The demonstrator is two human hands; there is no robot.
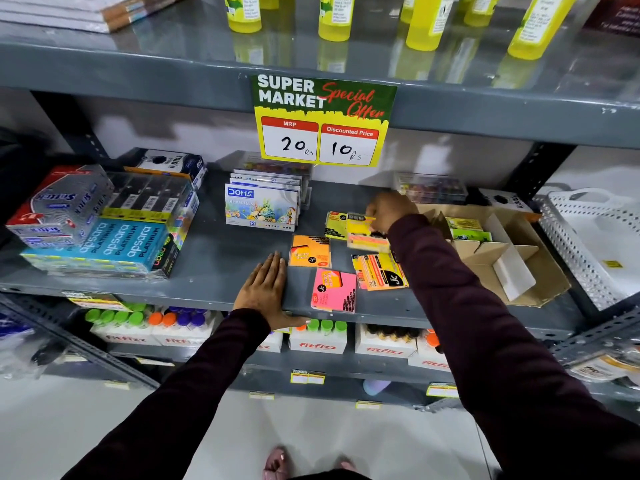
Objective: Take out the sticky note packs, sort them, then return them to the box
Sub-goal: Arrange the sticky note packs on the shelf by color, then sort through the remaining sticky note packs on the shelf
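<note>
Sticky note packs lie spread on the grey shelf [214, 258]. A pink pack [334, 289] sits at the front edge, an orange pack [310, 251] behind it, a yellow-green pack [335, 225] further back, and a small overlapping pile [381, 271] to the right. My right hand [389, 211] pinches a yellow pack [360, 224] that rests over a multicolour pack [367, 241]. My left hand [265, 289] lies flat and empty on the shelf edge, left of the pink pack. The open cardboard box [519, 268] with dividers stands at the right, with green packs [467, 230] inside.
Oil pastel boxes [261, 209] stand behind the packs. Pencil and pen cartons [104, 230] fill the shelf's left side. A white perforated tray [588, 244] is right of the box. A price sign [322, 121] hangs from the shelf above. Bottles line the shelf below.
</note>
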